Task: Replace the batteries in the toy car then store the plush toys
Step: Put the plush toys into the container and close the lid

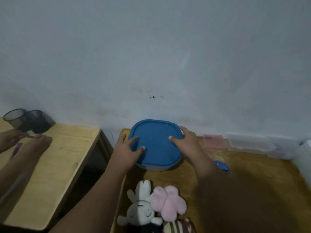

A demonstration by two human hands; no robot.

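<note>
Lid (pixel 156 148): smooth blue plastic, a rounded square, seated on a pale tub (pixel 154 168) near the wall.
Left hand (pixel 127 148): gripped the lid's left rim, thumb on top.
Right hand (pixel 186 140): gripped the right rim, thumb on top.
Plush toys (pixel 141 212): fuzzy white rabbit, pink one (pixel 168 202) and striped one (pixel 178 227), touching at the wooden table's (pixel 252 174) near edge.

Plastic, plush and wood
Smooth blue plastic lid (pixel 156 148); fluffy, soft cloth plush toys (pixel 168 202); matt, grainy wooden counter (pixel 252 179).
</note>
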